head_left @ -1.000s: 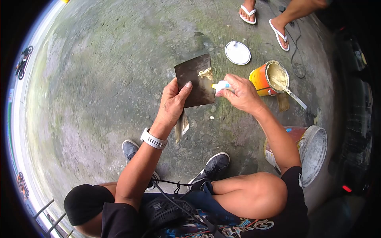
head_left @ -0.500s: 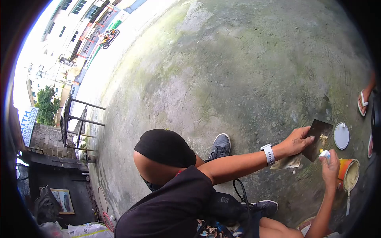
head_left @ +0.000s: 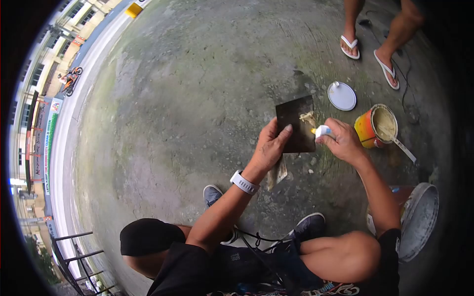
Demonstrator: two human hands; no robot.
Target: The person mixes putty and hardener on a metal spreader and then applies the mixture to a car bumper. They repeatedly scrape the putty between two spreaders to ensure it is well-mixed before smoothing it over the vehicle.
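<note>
The left hand (head_left: pixel 269 146) is closed on the edge of a dark flat plate (head_left: pixel 295 130), with the thumb lying on its upper face. On this plate, near the side which looks to the right hand (head_left: pixel 345 141), there is a small heap of cream-coloured paste (head_left: pixel 308 118). The right hand is gripping a small white tube (head_left: pixel 324 131) between thumb and fingers, and its yellow tip points to the plate, just beside the paste (if the tip touches the plate, I cannot tell). Below the left hand there is a stained flat piece (head_left: pixel 278 173); whether the hand also holds it, the view does not show.

The wrist of the left hand wears a white watch (head_left: pixel 244 182). To the right of the hands, on the concrete floor (head_left: pixel 187 98), an orange and yellow can (head_left: pixel 365 128) is open, with similar paste inside, and a smeared stirring stick (head_left: pixel 406 151) leans out over its rim. Near the can lies a round white lid (head_left: pixel 342 97), with a small white cap-like thing (head_left: pixel 336 84) at its edge. A large bucket (head_left: pixel 419 224) is partly behind the right forearm (its inside is whitish and dirty). Beyond the lid and the can are the feet of another person (head_left: pixel 385 66), in white flip-flops (head_left: pixel 350 48), and a dark cable (head_left: pixel 406 84).
</note>
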